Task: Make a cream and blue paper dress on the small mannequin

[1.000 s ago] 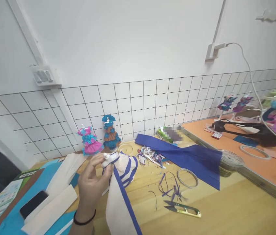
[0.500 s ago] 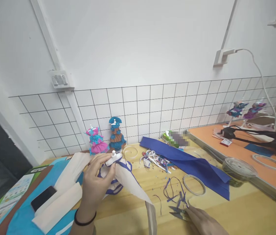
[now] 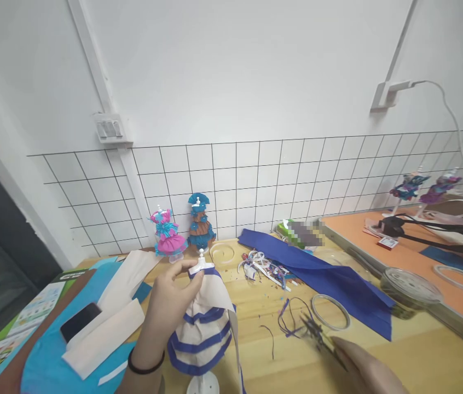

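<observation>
My left hand (image 3: 174, 295) pinches the top of a small white dress form (image 3: 201, 264) by its shoulder. A white dress with blue bands (image 3: 202, 339) hangs on the form, which stands upright above a round white base (image 3: 202, 384). From its upper right side trails a loose white strip with a blue edge (image 3: 233, 320). At the right, my right hand (image 3: 365, 364) is closed around the handle end of a pair of scissors (image 3: 316, 331). Their blades are blurred and point toward thin blue scraps (image 3: 293, 323). My right fingers are partly hidden.
Two dressed forms, a pink-blue one (image 3: 168, 235) and a brown-blue one (image 3: 201, 224), stand by the wall. A blue fabric strip (image 3: 317, 273), a scrap pile (image 3: 264, 268), tape roll (image 3: 410, 290), ring (image 3: 330, 312), phone (image 3: 80, 322) and white strips (image 3: 104, 339) lie around.
The dress form has swung from tilted to upright, showing the striped skirt and base. My right hand has closed on the scissors and turned them. The view has shifted slightly left.
</observation>
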`<state>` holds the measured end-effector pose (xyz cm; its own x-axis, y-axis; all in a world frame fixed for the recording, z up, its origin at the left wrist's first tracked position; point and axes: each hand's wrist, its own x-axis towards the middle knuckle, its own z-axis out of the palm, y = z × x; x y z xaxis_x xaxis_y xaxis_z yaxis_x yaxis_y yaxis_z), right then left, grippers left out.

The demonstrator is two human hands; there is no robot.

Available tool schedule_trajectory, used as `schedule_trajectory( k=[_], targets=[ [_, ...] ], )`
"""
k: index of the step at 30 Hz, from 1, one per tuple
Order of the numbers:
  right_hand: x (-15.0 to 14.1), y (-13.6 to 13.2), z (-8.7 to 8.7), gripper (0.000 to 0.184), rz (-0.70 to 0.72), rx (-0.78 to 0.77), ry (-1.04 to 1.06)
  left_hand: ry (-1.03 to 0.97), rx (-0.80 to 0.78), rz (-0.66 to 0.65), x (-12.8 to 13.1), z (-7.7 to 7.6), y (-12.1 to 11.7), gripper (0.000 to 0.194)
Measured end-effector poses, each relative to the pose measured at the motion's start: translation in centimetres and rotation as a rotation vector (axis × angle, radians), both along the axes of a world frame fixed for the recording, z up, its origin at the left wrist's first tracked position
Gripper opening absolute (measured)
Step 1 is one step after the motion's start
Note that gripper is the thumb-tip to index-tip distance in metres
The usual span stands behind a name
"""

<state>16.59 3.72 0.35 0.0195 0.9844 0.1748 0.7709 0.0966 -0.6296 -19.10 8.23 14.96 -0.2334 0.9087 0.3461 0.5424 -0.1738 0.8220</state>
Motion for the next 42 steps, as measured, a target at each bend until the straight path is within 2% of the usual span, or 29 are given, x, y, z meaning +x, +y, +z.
schedule_trajectory(
  k=[2,4,8,10,12,15,18,20,23,26,28,32,37,42],
  targets=[
    [0.1,0.4,1.1,0.027,-0.120,-0.057,0.235,-0.007,-0.016,0.000,0.1,-0.1,0.0,0.024],
    [-0.5,0.4,2.6,0.033,-0.158,-0.116,0.506,-0.019,-0.040,-0.002,0.1,-0.2,0.1,0.024],
    [-3.7,-0.7,6.6,0.041,-0.062,-0.359,1.089,-0.097,-0.127,0.000,0.1,-0.7,0.6,0.032],
    [-5.5,-1.3,8.5,0.046,0.004,-0.475,1.222,-0.131,-0.166,-0.007,0.0,-1.0,1.0,0.035],
    [-6.8,-1.7,9.9,0.047,0.084,-0.534,1.261,-0.166,-0.186,-0.033,-0.2,-1.4,1.4,0.034],
    [-7.4,-1.6,10.8,0.047,0.171,-0.591,1.241,-0.222,-0.208,-0.089,-0.6,-1.8,1.9,0.031],
    [-6.8,-0.8,10.3,0.048,0.182,-0.642,1.137,-0.259,-0.242,-0.114,-0.9,-2.1,2.3,0.030],
    [-5.9,0.1,9.8,0.047,0.188,-0.624,0.942,-0.277,-0.257,-0.128,-1.0,-2.3,2.6,0.032],
    [-4.0,2.0,9.5,0.046,0.169,-0.528,0.506,-0.282,-0.273,-0.171,-0.9,-2.6,3.0,0.033],
    [-2.1,3.8,10.4,0.049,0.142,-0.470,0.225,-0.301,-0.289,-0.181,-0.6,-3.1,3.6,0.034],
    [-1.3,4.6,11.1,0.051,0.151,-0.484,0.123,-0.319,-0.286,-0.171,-0.4,-3.2,3.8,0.036],
    [-0.9,5.1,11.2,0.052,0.175,-0.471,0.070,-0.310,-0.146,-0.126,-0.2,-2.8,3.3,0.038],
    [-0.9,4.8,8.8,0.051,0.206,-0.394,0.137,-0.122,0.123,0.024,-0.5,-1.7,1.7,0.034],
    [-1.3,4.1,7.7,0.053,0.184,-0.429,0.170,-0.065,0.164,-0.030,-0.4,-1.6,1.5,0.028]
  ],
)
